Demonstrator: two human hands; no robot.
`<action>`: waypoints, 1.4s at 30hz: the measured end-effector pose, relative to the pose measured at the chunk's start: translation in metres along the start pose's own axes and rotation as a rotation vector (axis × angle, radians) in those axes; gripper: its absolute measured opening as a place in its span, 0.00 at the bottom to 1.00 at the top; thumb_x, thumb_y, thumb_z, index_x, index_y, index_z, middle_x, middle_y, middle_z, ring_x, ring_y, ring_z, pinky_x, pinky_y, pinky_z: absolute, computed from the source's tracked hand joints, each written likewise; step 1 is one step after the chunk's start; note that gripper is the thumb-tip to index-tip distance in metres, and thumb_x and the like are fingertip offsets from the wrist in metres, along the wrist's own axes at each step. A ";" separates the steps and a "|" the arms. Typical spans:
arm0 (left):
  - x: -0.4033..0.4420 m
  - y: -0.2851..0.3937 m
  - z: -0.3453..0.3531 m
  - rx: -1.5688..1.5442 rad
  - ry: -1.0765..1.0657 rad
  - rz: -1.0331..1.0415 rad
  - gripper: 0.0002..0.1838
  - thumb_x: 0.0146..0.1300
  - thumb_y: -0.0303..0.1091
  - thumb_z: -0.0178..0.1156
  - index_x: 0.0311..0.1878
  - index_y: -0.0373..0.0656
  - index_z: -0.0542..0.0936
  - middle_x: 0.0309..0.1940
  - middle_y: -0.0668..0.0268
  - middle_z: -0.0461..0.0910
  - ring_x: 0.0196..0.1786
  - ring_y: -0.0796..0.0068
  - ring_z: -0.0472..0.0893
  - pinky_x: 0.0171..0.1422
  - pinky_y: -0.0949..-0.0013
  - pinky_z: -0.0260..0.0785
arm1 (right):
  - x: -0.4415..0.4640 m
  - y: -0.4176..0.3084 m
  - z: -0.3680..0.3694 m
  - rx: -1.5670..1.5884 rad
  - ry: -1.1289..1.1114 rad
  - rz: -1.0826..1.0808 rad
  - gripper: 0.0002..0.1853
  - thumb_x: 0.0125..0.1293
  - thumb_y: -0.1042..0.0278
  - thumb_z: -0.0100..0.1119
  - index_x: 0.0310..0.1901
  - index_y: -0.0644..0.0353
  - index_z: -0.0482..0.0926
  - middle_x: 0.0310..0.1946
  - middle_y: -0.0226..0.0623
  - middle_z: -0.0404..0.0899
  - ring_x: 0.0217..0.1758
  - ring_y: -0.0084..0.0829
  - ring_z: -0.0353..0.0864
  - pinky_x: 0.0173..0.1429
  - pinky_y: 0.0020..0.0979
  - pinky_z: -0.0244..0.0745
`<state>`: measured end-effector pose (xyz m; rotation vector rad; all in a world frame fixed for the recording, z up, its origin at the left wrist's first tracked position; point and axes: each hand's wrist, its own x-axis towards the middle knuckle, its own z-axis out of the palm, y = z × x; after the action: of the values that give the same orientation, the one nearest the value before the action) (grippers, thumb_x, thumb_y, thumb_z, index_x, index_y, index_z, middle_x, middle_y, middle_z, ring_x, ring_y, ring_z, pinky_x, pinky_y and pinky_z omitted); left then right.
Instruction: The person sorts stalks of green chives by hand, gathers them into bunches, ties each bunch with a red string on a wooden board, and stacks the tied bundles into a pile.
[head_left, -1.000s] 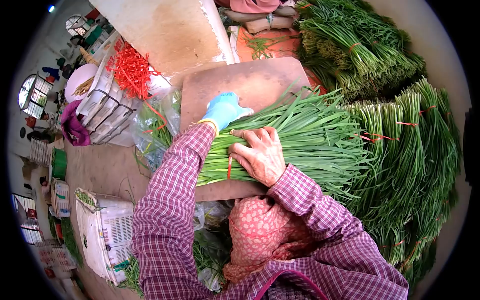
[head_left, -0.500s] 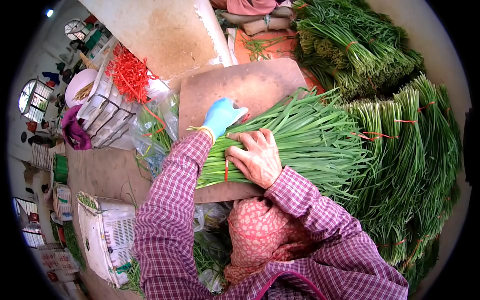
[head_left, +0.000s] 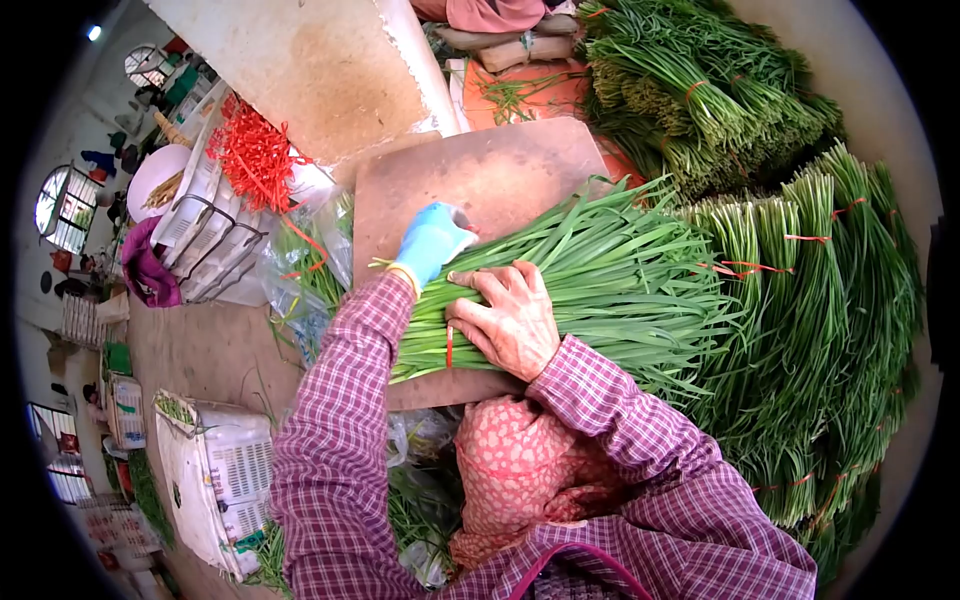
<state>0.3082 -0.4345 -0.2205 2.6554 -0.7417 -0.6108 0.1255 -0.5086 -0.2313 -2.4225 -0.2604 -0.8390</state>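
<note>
A large bundle of long green leaves (head_left: 600, 280) lies across a brown board (head_left: 470, 170), with a red band (head_left: 449, 347) across its stem end on the near side. My right hand (head_left: 508, 318), bare, presses on the bundle with its fingers curled over the leaves, just right of the band. At the bundle's far left edge is my left hand (head_left: 432, 243) in a blue glove. Its fingers are closed, and what they hold is hidden. Pale stem tips show by the glove's cuff.
Tied green bundles (head_left: 800, 270) are piled on the right, more (head_left: 700, 90) at the upper right. Red strips (head_left: 255, 155) hang by white crates (head_left: 205, 225) at the left. A white crate (head_left: 225, 480) stands lower left. Red floral cloth (head_left: 520, 460) is below the board.
My gloved left hand has drawn back a little to the left and its fingers have closed more. My right hand stays on the bundle. The whole view has shifted slightly.
</note>
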 end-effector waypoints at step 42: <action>-0.187 0.004 0.067 -0.611 0.525 0.349 0.05 0.60 0.27 0.59 0.38 0.37 0.77 0.29 0.55 0.82 0.33 0.62 0.85 0.35 0.65 0.74 | -0.009 -0.043 -0.055 -0.068 -0.404 0.343 0.16 0.52 0.53 0.66 0.29 0.60 0.85 0.28 0.44 0.79 0.36 0.44 0.80 0.42 0.41 0.74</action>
<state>0.1295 -0.3477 -0.2178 1.9282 -0.6907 -0.0176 0.0749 -0.5040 -0.1819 -2.5817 0.0375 -0.2080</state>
